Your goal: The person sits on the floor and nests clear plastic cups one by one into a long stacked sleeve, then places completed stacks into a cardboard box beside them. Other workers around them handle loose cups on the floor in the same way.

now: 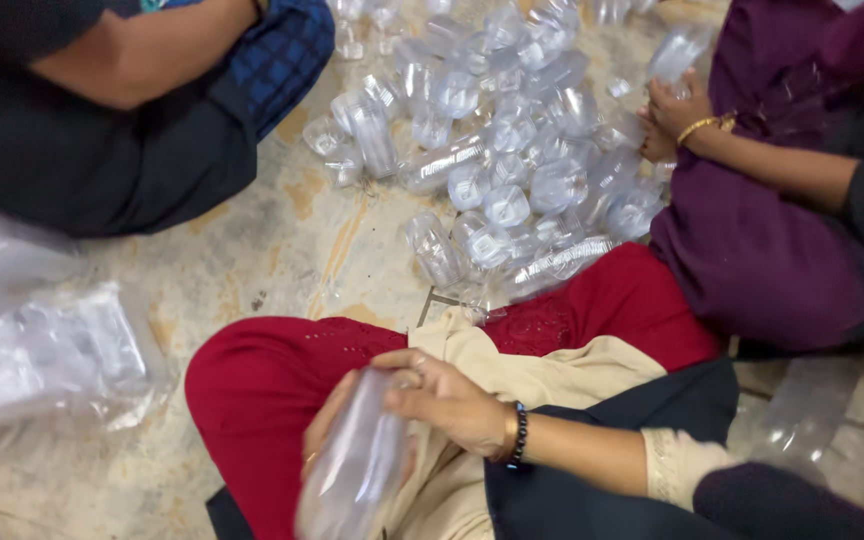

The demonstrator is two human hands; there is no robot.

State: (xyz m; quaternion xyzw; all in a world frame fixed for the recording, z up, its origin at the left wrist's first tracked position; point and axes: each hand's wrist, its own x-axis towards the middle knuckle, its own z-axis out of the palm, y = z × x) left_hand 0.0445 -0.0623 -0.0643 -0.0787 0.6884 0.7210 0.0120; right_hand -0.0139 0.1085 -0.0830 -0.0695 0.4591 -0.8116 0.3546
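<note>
I sit on the floor with red-clothed legs and a beige cloth in my lap. A clear plastic bottle lies blurred across my lap, and both hands are on it. My left hand cups it from behind, mostly hidden by the bottle. My right hand, with a black bead bracelet at the wrist, grips its upper end.
A pile of several clear plastic bottles covers the stained floor ahead. A clear plastic bag lies at the left. One person in dark clothes sits at the upper left. Another in purple at the right holds a bottle.
</note>
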